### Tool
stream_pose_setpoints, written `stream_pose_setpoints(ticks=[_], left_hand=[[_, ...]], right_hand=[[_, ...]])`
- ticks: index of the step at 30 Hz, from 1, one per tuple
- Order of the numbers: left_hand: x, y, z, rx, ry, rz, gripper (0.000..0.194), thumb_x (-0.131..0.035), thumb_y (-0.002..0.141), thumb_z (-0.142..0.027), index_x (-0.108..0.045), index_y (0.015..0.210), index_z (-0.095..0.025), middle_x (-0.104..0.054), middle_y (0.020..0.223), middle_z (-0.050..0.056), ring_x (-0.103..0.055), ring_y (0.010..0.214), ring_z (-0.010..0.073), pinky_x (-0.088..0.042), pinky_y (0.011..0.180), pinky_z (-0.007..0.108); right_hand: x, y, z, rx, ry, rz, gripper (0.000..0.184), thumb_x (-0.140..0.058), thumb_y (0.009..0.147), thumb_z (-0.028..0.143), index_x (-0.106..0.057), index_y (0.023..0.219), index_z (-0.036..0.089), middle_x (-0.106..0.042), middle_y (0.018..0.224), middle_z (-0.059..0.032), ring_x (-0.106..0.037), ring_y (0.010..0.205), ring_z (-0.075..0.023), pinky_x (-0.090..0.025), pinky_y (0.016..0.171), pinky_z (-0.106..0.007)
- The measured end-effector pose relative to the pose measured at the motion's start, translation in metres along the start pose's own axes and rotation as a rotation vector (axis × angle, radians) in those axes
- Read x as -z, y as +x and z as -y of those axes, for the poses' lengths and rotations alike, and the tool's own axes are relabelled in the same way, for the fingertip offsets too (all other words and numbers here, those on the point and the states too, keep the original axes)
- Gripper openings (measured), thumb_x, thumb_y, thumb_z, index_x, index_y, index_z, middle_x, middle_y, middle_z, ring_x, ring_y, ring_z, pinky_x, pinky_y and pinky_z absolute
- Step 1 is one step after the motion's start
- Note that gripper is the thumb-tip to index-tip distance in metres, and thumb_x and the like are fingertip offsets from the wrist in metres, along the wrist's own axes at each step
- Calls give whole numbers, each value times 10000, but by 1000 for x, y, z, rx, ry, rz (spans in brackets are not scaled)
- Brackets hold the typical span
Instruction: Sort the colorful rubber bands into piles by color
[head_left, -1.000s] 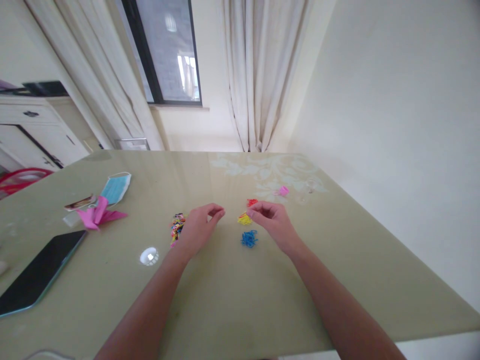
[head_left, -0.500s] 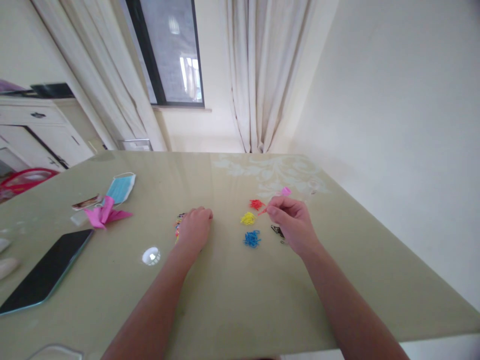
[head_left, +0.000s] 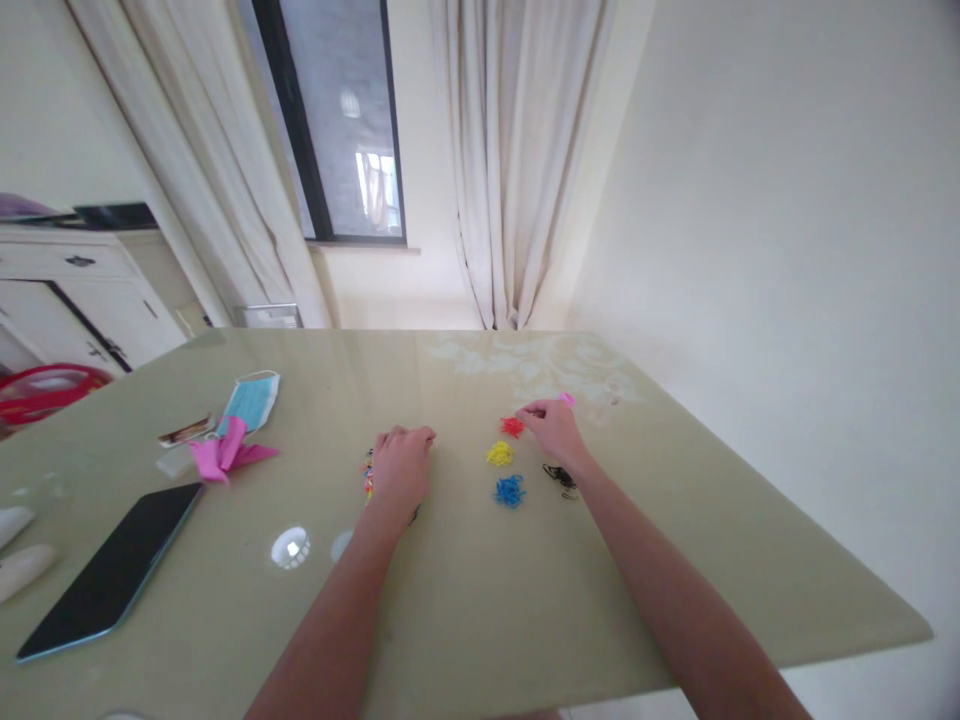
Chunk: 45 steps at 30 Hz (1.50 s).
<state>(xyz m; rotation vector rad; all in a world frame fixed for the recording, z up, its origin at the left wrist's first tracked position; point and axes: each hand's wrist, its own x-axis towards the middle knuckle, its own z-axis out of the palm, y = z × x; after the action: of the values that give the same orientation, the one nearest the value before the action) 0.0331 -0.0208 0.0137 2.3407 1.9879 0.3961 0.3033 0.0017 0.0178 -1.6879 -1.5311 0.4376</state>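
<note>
My right hand (head_left: pixel 556 428) has its thumb and forefinger pinched at the edge of a small pile of red loops (head_left: pixel 511 428), like tiny rubber bands; what is between the fingertips is too small to make out. Nearer me lie a yellow pile (head_left: pixel 499 454) and a blue pile (head_left: pixel 509 491) of the same loops. Black loops (head_left: pixel 561 478) rest below my right wrist, and a bit of pink (head_left: pixel 568 399) shows behind that hand. My left hand (head_left: pixel 402 468) is closed with bent fingers over mixed coloured loops (head_left: pixel 368 474), hiding most of them.
On the left of the table (head_left: pixel 457 610) lie a dark tablet (head_left: pixel 112 570), a folded pink paper shape (head_left: pixel 225 455), a blue face mask (head_left: pixel 253 402) and a narrow brown packet (head_left: pixel 186 431). Two pale rounded objects (head_left: pixel 26 570) sit at the left edge. A wall (head_left: pixel 787 250) stands at right.
My right hand has moved left to the red pile; the red loop that stuck out from its fingertips is no longer distinct. The left hand stays over the mixed loops. The view has tilted up slightly.
</note>
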Motion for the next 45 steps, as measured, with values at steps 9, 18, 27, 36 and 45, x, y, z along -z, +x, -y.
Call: stream_pose_setpoints(ticks=[9, 18, 27, 36, 45], left_hand=[[-3, 5, 3, 91, -330, -42, 266, -548, 1002, -266, -772, 1142, -238, -814, 1106, 119, -740, 1018, 287, -500, 895, 392], [-4, 7, 9, 77, -682, -164, 171, -651, 868, -283, -775, 977, -240, -833, 944, 76, -768, 866, 248, -560, 858, 384], [6, -1, -9, 82, -1211, -43, 491, -815, 704, -580, -757, 975, -174, -819, 937, 105, -782, 841, 255, -630, 792, 387], [10, -16, -31, 66, -1326, 122, 531, -904, 627, -574, -769, 939, -167, -792, 949, 58, -773, 819, 218, -667, 827, 387], [13, -17, -36, 45, -1361, 146, 519, -915, 625, -565, -764, 915, -163, -783, 907, 40, -768, 796, 207, -673, 836, 394]], right_hand=[[8, -11, 1, 44, -108, -60, 192, -698, 826, 313, -840, 794, 188, -727, 671, -65, -628, 642, -193, -407, 604, -291], [-4, -51, 7, 244, 95, -64, 252, -664, 910, 389, -809, 837, 196, -660, 626, -24, -538, 566, -160, -391, 574, -280], [-18, -68, 26, 332, 157, 81, 239, -688, 957, 399, -802, 911, 193, -637, 655, -3, -527, 593, -144, -386, 599, -272], [-17, -74, 37, 307, 261, 152, 288, -728, 937, 459, -806, 874, 189, -577, 631, 14, -478, 579, -132, -350, 570, -268], [-9, -70, 36, 457, 266, 133, 302, -743, 926, 494, -837, 919, 207, -589, 672, 9, -481, 615, -132, -372, 598, -260]])
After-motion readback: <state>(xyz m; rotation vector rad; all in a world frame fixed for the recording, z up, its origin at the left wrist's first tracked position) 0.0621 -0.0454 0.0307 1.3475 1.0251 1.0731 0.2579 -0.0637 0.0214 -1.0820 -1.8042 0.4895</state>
